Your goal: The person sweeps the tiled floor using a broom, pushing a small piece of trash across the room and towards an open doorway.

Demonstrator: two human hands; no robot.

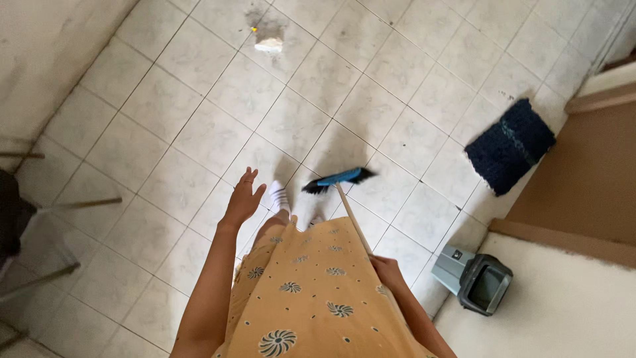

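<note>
A dark blue woven rectangular mat lies on the pale tiled floor beside a brown wooden step. A grey plastic box-shaped device sits nearby. A small white scrap lies well apart, farther off.

1. This is a room in a home, seen from above.
2. The tiled floor is pale, worn and stained, with dark grout lines, and a white scrap lies on it.
3. A dark blue mat lies by a brown wooden step.
4. A broom with a blue head and black bristles stands on the tiles.
5. Thin legs of a chair show at the left edge.
6. A small grey box-like device sits on the floor beside a light carpet.
</note>
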